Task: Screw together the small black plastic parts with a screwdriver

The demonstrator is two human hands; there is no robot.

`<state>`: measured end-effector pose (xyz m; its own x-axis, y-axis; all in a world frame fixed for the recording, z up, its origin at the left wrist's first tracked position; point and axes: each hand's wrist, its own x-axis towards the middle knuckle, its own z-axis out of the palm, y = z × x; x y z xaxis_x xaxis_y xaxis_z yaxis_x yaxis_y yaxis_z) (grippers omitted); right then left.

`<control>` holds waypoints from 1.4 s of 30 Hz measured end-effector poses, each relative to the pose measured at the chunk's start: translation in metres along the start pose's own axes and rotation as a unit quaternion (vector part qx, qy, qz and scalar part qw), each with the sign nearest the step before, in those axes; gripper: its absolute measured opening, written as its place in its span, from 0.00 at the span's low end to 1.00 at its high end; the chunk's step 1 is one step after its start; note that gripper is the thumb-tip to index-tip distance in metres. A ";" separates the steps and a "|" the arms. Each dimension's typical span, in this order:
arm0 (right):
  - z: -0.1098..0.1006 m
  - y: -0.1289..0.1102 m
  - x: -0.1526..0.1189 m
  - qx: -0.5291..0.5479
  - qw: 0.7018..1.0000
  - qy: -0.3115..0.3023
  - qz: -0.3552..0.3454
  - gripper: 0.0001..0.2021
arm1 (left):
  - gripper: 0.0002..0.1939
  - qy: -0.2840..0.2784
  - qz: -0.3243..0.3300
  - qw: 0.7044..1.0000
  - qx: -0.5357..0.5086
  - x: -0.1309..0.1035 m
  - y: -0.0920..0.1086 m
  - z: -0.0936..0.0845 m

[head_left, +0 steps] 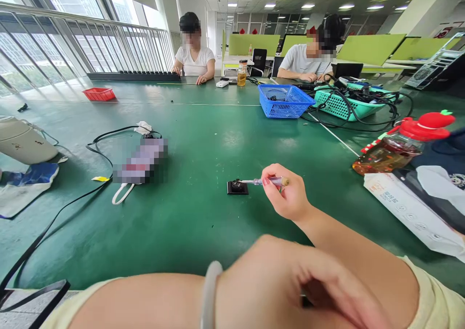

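My right hand (286, 191) is closed round the clear handle of a small screwdriver (257, 181). The screwdriver's metal tip points left and meets a small dark heap on a black square piece (237, 188), which lies on the green table (196, 222). Close to the camera, my left hand (290, 280) is blurred, with a pale bangle (211, 295) on its wrist. Its fingers are curled, and a small dark thing shows partly between them; I cannot make out what it is.
A phone-like device (143, 162) with a black cable lies left. A blue basket (285, 107), a green basket (348, 108) with cables and a red tray (99, 94) stand farther back. A red-lidded bottle (395, 149) lies right. Two people sit across the table.
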<state>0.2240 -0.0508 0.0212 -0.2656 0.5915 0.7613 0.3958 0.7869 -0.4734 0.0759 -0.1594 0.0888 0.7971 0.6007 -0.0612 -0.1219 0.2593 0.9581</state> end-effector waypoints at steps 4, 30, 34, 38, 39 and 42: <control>0.000 0.000 0.000 -0.006 1.000 0.004 0.005 0.05 | 0.11 0.156 0.066 0.932 0.320 0.003 0.001 -0.055; 0.000 0.000 0.001 0.010 0.999 -0.020 0.033 0.06 | 0.23 0.239 -0.112 0.714 0.648 0.030 -0.029 -0.159; 0.000 -0.001 0.001 -0.001 0.998 -0.022 0.057 0.07 | 0.23 0.239 -0.112 0.716 0.647 0.029 -0.029 -0.159; 0.001 -0.002 0.002 0.007 0.996 -0.014 0.086 0.08 | 0.22 0.238 -0.113 0.715 0.647 0.030 -0.028 -0.158; 0.001 -0.002 0.002 0.011 0.996 -0.010 0.091 0.09 | 0.22 0.238 -0.113 0.715 0.647 0.030 -0.027 -0.157; 0.001 -0.002 0.003 0.020 0.994 -0.003 0.104 0.10 | 0.23 0.237 -0.119 0.716 0.646 0.029 -0.026 -0.156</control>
<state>0.2212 -0.0507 0.0238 -0.1872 0.7432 0.6423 0.4083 0.6536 -0.6373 0.0101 -0.0302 0.0182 0.3773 0.9241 -0.0606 0.8763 -0.3351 0.3463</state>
